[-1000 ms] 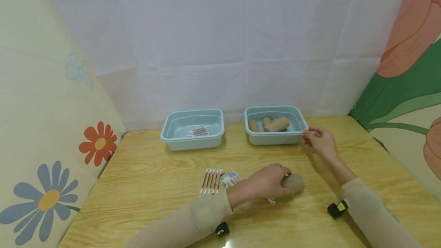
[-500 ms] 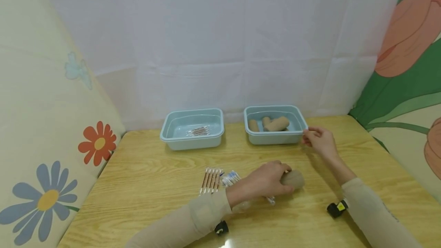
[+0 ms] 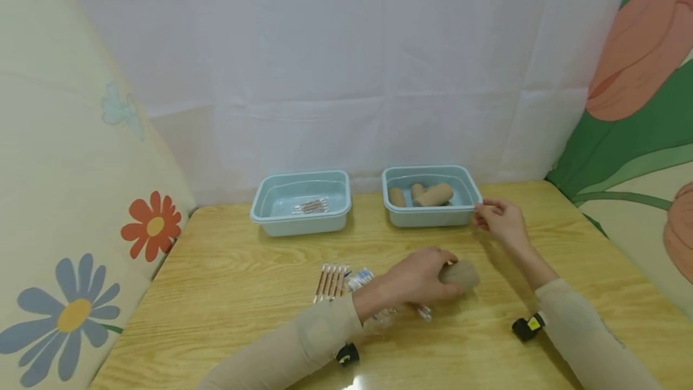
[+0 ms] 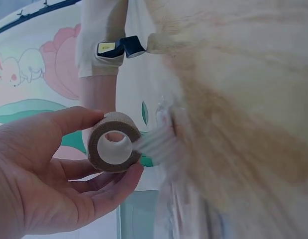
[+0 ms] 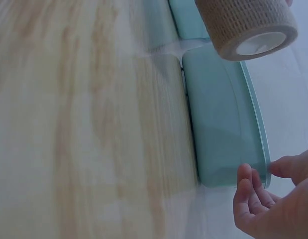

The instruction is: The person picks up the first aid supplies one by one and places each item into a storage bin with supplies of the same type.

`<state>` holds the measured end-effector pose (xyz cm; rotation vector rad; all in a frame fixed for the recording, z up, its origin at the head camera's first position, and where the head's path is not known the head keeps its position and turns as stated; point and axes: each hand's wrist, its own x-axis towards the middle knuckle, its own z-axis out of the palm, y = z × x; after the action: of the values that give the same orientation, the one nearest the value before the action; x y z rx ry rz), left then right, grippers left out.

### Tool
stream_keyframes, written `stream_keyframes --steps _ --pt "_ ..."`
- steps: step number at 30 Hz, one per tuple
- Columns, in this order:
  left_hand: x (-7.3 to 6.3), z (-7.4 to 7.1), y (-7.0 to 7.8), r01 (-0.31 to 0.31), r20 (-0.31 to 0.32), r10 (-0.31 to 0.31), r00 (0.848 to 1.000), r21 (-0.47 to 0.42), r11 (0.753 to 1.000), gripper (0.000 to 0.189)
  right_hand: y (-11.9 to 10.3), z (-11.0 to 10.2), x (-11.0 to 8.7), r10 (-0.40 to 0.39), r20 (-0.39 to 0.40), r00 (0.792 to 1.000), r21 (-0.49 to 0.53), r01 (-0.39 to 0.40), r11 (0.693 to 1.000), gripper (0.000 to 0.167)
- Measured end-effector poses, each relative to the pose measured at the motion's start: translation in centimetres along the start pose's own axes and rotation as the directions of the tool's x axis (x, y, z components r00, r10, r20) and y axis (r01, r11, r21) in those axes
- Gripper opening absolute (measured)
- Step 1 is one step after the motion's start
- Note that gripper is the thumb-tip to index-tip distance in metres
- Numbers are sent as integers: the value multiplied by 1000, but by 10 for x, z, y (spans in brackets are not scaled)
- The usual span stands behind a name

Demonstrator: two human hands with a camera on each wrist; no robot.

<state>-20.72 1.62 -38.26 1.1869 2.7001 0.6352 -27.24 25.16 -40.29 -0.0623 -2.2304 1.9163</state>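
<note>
My left hand (image 3: 419, 275) grips a tan elastic bandage roll (image 3: 461, 275) by its outside, over the right middle of the table. In the left wrist view the thumb and fingers span the roll (image 4: 95, 152), its white core facing the camera. At the right corner of the right-hand light blue plastic box (image 3: 433, 218), my right hand (image 3: 503, 221) pinches the rim. The right wrist view has the thumb at the box's edge and the fingers curled below it. Several similar rolls (image 3: 437, 195) lie inside this box. The held roll (image 5: 248, 25) also appears there, at the top.
A second light blue box (image 3: 303, 226) to the left holds small swabs (image 3: 311, 206). On the table (image 3: 243, 294) lie a row of brown-shafted cotton swabs (image 3: 329, 281) and clear-wrapped swabs (image 3: 360, 280), partly hidden by my left forearm. A white cloth (image 3: 303, 77) hangs behind the boxes.
My left hand has risen slightly and moved a little away from me with the bandage roll, which has tilted. The right hand keeps its place at the box's corner.
</note>
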Motion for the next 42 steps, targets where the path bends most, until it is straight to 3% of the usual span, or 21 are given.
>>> stream_keyframes --steps 10,16,21,35,42 --pt "10 -15 3 -26 -29 27 999 16 1000 53 0 1 0 4 3 1000 -1 -4 1000 45" --pt "16 -22 0 -14 -81 24 996 119 993 53 2 2 0 0 2 1000 21 0 1000 44" --pt "19 -25 -4 -13 -82 26 996 156 988 55 7 0 1 9 1 1000 33 -9 999 44" --pt "19 -27 -9 -31 -72 39 997 120 992 53 7 -1 -2 9 -2 1000 18 -9 1000 43" --pt "29 -31 -17 -52 -132 66 989 109 993 48 6 0 2 13 -1 1000 11 -13 1000 48"
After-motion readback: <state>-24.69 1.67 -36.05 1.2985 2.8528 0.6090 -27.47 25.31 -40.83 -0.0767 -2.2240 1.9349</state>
